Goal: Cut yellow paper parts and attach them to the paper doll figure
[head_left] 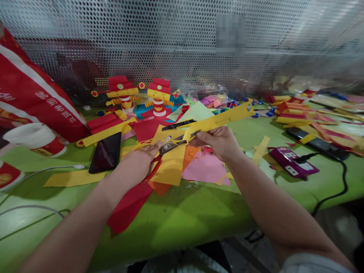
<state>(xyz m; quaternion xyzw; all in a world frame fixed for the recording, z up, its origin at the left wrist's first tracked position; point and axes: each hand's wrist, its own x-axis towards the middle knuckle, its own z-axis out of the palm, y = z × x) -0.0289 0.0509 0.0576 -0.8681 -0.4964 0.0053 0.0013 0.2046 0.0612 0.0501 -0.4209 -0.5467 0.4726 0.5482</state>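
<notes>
Above the paper scraps at the middle of the green table (pixel 196 223), you had the red-handled scissors (pixel 165 148) in your left hand (pixel 138 162), its fingers curled about them, though how they sat in the loops was partly hidden. Your right hand (pixel 220 142) pinched the yellow strip (pixel 227 115) between thumb and fingers, close to the end where the blades reached it, and the rest of the strip slanted up and away to the right, clear of the table. Whether the edges had bitten into the paper could not be told. For a clean cut, your close pinch looked like a sound choice, since thin paper seemed likely to fold between the blades if held from its far end. The strip was best kept lightly taut, the blades square to its face, and the paper turned toward the scissors rather than the wrist twisted after it. Your right fingertips were very near the blades, so a slow squeeze and a thumb set back from the cutting line would have been safer. The yellow sheet (pixel 173 170) lay beneath the scissors, so the lower blade needed lifting free of it, lest it catch the wrong layer. The pink sheet (pixel 206 170) spread below your right hand, and the phone (pixel 106 152) rested to the left, well apart from the points.
</notes>
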